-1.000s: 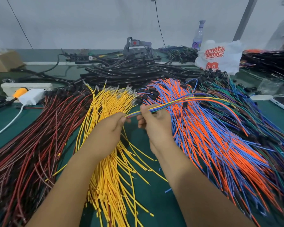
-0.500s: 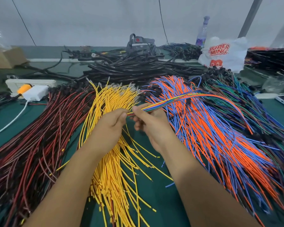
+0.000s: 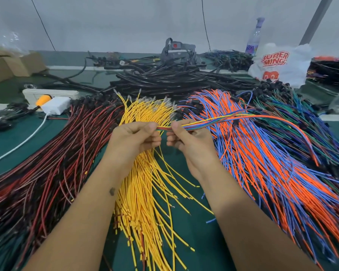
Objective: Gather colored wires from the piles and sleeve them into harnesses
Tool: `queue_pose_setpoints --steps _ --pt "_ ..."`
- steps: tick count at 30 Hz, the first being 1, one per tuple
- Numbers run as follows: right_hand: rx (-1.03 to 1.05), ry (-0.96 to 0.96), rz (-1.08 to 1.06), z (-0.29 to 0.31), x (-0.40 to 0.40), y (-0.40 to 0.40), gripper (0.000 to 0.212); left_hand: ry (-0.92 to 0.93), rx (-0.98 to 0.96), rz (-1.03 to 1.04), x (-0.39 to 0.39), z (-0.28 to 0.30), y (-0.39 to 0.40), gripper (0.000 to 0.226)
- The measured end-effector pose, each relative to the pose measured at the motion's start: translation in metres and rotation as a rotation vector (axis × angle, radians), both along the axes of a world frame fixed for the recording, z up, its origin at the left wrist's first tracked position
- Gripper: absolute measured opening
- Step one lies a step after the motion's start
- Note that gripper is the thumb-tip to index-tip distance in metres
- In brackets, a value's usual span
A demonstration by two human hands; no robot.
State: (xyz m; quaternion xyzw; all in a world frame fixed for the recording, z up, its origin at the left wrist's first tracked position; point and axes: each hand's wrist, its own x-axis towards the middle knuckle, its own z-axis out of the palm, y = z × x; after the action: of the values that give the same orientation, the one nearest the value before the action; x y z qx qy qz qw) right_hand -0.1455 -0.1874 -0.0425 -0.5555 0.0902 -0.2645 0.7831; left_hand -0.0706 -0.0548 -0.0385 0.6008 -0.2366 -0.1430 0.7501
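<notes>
Both hands have risen slightly; left hand (image 3: 134,136) and right hand (image 3: 190,136) pinch the bundle (image 3: 219,119), which trails rightward.

We've got both bare forearms reaching forward from the bottom of the view, wrists angled in toward each other. Our left hand (image 3: 134,136) has its fingers curled and the thumb pressed down on top, pinching. Our right hand (image 3: 190,138) sits just beside it, knuckles nearly touching, thumb up top and fingers curled under in the same kind of pinch.
</notes>
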Motion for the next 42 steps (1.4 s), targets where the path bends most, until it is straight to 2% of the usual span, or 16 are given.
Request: queue_pose_setpoints --steps 4,7,10,18,31,35,39,42 --pt "0.0 -0.055 -0.01 0.001 0.0 -0.001 0.006 0.154 -0.086 0.119 0.001 0.005 -0.001 0.028" --pt "-0.027 -0.076 0.024 0.004 -0.001 0.0 0.005 0.255 -0.213 0.062 0.002 0.012 0.001 0.048" --pt "-0.04 -0.084 0.091 0.005 -0.002 0.005 0.005 0.244 -0.26 0.005 -0.005 0.018 -0.003 0.053" --pt "-0.085 -0.074 0.173 0.006 -0.006 0.012 0.005 0.191 -0.194 -0.016 -0.016 0.019 -0.013 0.055" --pt "-0.117 -0.044 0.193 0.007 -0.007 0.018 0.006 0.212 -0.284 0.038 -0.014 0.017 -0.019 0.051" --pt "-0.134 -0.066 0.128 0.008 -0.005 0.015 0.004 0.207 -0.207 -0.008 -0.011 0.015 -0.016 0.049" --pt "-0.145 -0.088 0.013 0.008 -0.002 0.01 0.006 0.109 -0.077 0.032 -0.008 0.011 -0.011 0.021" --pt "-0.167 -0.093 -0.037 0.007 -0.001 0.008 0.014 0.143 -0.055 0.061 -0.005 0.008 -0.006 0.019"
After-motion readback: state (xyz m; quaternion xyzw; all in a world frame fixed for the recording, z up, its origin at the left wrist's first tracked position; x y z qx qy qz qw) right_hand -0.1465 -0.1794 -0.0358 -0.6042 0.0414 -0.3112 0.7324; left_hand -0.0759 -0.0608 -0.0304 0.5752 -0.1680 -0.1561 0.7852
